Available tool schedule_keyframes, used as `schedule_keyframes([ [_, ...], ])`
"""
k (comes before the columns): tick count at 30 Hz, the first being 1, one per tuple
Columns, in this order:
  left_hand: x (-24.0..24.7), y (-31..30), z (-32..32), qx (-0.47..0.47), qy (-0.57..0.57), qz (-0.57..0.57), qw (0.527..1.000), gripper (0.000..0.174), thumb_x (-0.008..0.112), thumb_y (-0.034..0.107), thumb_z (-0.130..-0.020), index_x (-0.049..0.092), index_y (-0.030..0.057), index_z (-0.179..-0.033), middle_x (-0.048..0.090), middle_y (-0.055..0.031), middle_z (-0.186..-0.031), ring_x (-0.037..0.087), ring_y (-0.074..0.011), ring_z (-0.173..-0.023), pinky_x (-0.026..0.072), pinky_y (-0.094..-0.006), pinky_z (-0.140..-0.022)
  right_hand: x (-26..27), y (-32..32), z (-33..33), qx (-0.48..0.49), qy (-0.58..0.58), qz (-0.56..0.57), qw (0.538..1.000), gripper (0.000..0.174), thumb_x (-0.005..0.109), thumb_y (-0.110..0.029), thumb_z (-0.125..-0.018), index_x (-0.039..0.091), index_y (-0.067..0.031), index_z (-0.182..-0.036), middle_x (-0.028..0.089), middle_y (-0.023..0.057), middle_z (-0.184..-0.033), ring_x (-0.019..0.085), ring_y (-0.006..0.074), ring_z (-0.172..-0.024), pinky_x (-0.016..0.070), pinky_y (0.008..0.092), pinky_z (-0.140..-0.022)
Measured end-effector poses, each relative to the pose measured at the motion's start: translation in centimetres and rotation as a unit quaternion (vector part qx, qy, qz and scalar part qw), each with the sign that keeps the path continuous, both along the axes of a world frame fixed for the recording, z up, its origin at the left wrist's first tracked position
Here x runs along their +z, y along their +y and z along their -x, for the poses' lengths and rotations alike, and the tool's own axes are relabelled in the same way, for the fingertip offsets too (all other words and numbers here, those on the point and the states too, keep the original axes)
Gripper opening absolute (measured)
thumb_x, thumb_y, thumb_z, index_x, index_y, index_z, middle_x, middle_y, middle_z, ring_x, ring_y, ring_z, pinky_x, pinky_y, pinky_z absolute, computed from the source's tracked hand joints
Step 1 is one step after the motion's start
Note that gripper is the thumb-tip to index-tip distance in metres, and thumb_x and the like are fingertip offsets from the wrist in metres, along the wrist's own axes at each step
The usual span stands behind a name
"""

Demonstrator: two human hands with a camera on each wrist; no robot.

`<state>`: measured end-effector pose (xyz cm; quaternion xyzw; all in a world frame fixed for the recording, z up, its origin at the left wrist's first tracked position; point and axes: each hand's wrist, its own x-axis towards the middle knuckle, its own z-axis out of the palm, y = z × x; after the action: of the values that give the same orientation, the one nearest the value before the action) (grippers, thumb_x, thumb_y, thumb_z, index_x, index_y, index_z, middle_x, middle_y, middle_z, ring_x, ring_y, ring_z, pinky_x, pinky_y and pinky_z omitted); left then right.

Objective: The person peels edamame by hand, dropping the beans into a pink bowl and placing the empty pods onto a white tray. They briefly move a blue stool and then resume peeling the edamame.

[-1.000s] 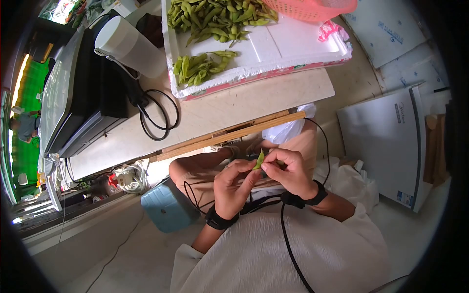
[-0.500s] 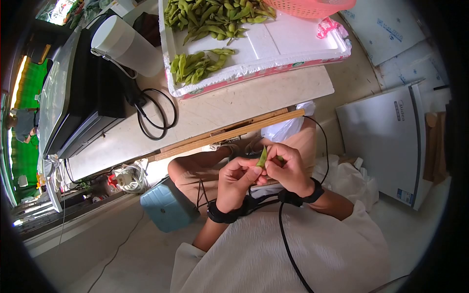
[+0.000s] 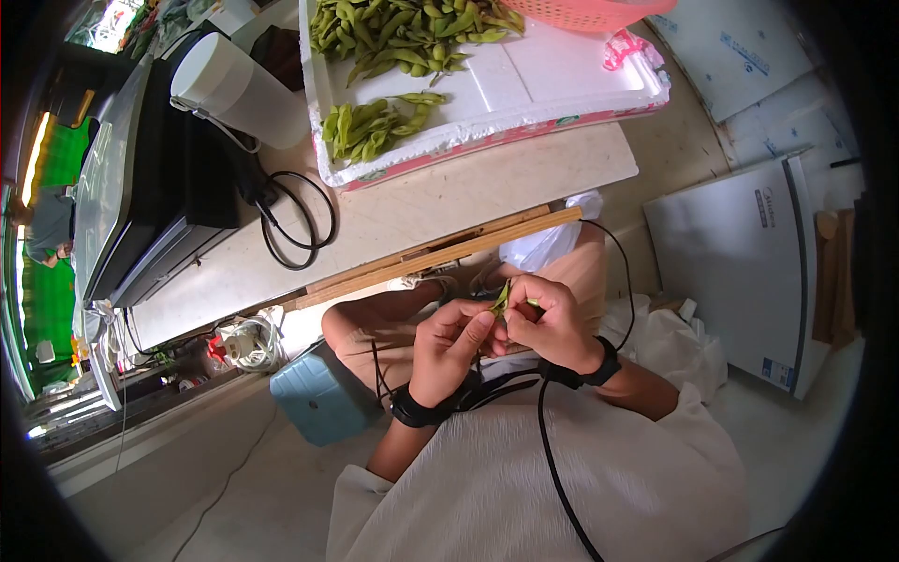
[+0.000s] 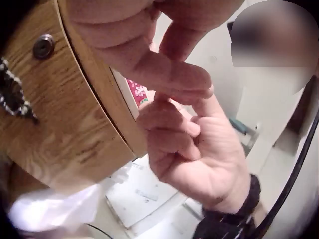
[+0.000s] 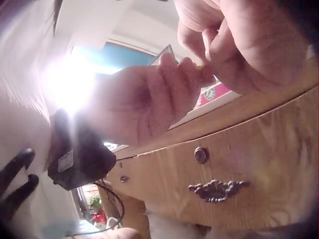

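Observation:
Over the lap in the head view, a green soybean pod (image 3: 503, 298) stands up between the fingertips of both hands. My left hand (image 3: 451, 348) pinches its lower end between thumb and fingers. My right hand (image 3: 554, 323) grips it from the other side, fingers curled; another bit of green shows beside those fingers. The pod looks partly split, its inside hidden by the fingers. In the left wrist view, the fingers of the left hand (image 4: 159, 69) and right hand (image 4: 199, 154) meet. The right wrist view also shows both hands together, with the pod mostly hidden.
On the table ahead, a white foam tray (image 3: 552, 70) bears a large heap of pods (image 3: 398, 33) and a smaller group (image 3: 375, 129). A pink basket (image 3: 590, 11) overlaps its far edge. Left stand a lidded cup (image 3: 239, 94) and a coiled black cable (image 3: 300, 225). A wooden drawer (image 5: 249, 154) lies below.
The pod was tilted and whole-looking a second ago, then stood more upright; now it looks narrower and partly split. Both hands stay close together, with small finger shifts.

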<state>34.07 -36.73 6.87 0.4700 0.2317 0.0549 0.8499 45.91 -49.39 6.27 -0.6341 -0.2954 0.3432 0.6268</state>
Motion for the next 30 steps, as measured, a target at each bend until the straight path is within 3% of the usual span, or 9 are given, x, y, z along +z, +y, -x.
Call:
schedule_keyframes([
  [4, -0.7, -0.4, 0.2, 0.016, -0.015, 0.034, 0.999, 0.018, 0.054, 0.012, -0.096, 0.059, -0.0039, -0.102, 0.065, -0.0087, -0.081, 0.062, -0.0129, -0.065, 0.0515, -0.0233, -0.058, 0.6, 0.3, 0.0, 0.023, 0.144, -0.032, 0.989, 0.011, 0.06, -0.009, -0.088, 0.053, -0.0026, -0.081, 0.052, -0.0033, -0.069, 0.047, 0.0021, -0.063, 0.04, 0.0184, -0.055],
  [5, -0.7, -0.6, 0.3, 0.018, -0.001, -0.044, 0.999, 0.019, 0.053, 0.013, -0.096, 0.059, -0.004, -0.102, 0.065, -0.0086, -0.081, 0.062, -0.0127, -0.065, 0.0516, -0.0233, -0.058, 0.5, 0.4, 0.0, 0.032, 0.173, -0.033, 0.984, 0.013, 0.061, -0.011, -0.089, 0.053, -0.0027, -0.083, 0.053, -0.0035, -0.07, 0.049, 0.0018, -0.065, 0.0419, 0.0181, -0.057],
  [9, 0.0, -0.8, 0.3, 0.003, 0.025, -0.164, 0.986, 0.02, 0.052, 0.013, -0.097, 0.059, -0.0039, -0.103, 0.064, -0.0074, -0.08, 0.062, -0.012, -0.065, 0.0518, -0.0231, -0.058, -0.9, 0.0, -0.2, 0.071, 0.097, 0.054, 0.991, 0.015, 0.063, -0.015, -0.09, 0.055, -0.0026, -0.086, 0.054, -0.0031, -0.073, 0.051, 0.0017, -0.07, 0.0445, 0.018, -0.061],
  [16, 0.1, -0.8, 0.5, 0.006, 0.018, -0.065, 0.998, 0.02, 0.053, 0.01, -0.096, 0.06, -0.0051, -0.107, 0.065, -0.0063, -0.079, 0.064, -0.0118, -0.068, 0.0525, -0.0225, -0.061, -1.1, -0.2, -0.2, 0.063, 0.165, 0.024, 0.984, 0.02, 0.067, -0.019, -0.086, 0.054, -0.003, -0.086, 0.05, -0.0052, -0.073, 0.044, 0.0014, -0.069, 0.04, 0.0193, -0.059],
  [18, 0.5, -1.5, 0.2, -0.003, 0.087, -0.262, 0.961, 0.017, 0.056, 0.007, -0.093, 0.061, -0.0045, -0.104, 0.067, -0.0105, -0.081, 0.066, -0.0171, -0.07, 0.0532, -0.0266, -0.064, -1.5, -0.2, -0.1, 0.066, 0.12, 0.037, 0.99, 0.017, 0.065, -0.015, -0.085, 0.054, -0.0029, -0.086, 0.048, -0.0053, -0.073, 0.044, 0.0018, -0.07, 0.0402, 0.0196, -0.059],
  [19, 0.3, -1.6, 0.1, -0.004, 0.087, -0.262, 0.961, 0.017, 0.056, 0.007, -0.093, 0.061, -0.0045, -0.104, 0.067, -0.0105, -0.081, 0.066, -0.0171, -0.07, 0.0532, -0.0266, -0.064, -1.7, -0.1, 0.1, 0.05, 0.116, 0.026, 0.992, 0.012, 0.062, -0.011, -0.085, 0.053, -0.0027, -0.088, 0.048, -0.005, -0.075, 0.044, 0.0019, -0.07, 0.0405, 0.0194, -0.06],
  [21, -0.2, -1.6, -0.3, 0.045, 0.009, -0.547, 0.836, 0.017, 0.062, 0.001, -0.085, 0.062, -0.0012, -0.102, 0.065, -0.0136, -0.079, 0.065, -0.0236, -0.066, 0.0511, -0.0316, -0.057, -1.7, 0.2, 0.4, 0.034, 0.111, 0.014, 0.993, 0.009, 0.058, -0.007, -0.084, 0.052, -0.0025, -0.089, 0.048, -0.0046, -0.076, 0.044, 0.0021, -0.071, 0.0408, 0.0192, -0.061],
  [24, 0.4, -1.6, -0.6, 0.066, 0.014, -0.572, 0.818, 0.023, 0.066, -0.001, -0.079, 0.062, 0.0012, -0.102, 0.063, -0.0156, -0.079, 0.063, -0.0309, -0.066, 0.0498, -0.0354, -0.056, -1.3, 0.4, 0.8, 0.028, 0.179, -0.012, 0.983, 0.011, 0.057, -0.005, -0.084, 0.052, -0.0022, -0.093, 0.048, -0.0042, -0.079, 0.044, 0.0019, -0.072, 0.0403, 0.0188, -0.061],
  [30, 0.8, -1.9, -0.7, 0.069, 0.083, -0.58, 0.807, 0.018, 0.064, 0.0, -0.079, 0.065, 0.0035, -0.097, 0.066, -0.0142, -0.083, 0.066, -0.0299, -0.074, 0.0519, -0.0366, -0.064, -0.9, -0.2, 0.8, 0.027, 0.222, 0.02, 0.974, 0.022, 0.056, -0.007, -0.085, 0.05, -0.0008, -0.105, 0.051, -0.0029, -0.086, 0.047, 0.0024, -0.076, 0.0425, 0.0192, -0.063],
])
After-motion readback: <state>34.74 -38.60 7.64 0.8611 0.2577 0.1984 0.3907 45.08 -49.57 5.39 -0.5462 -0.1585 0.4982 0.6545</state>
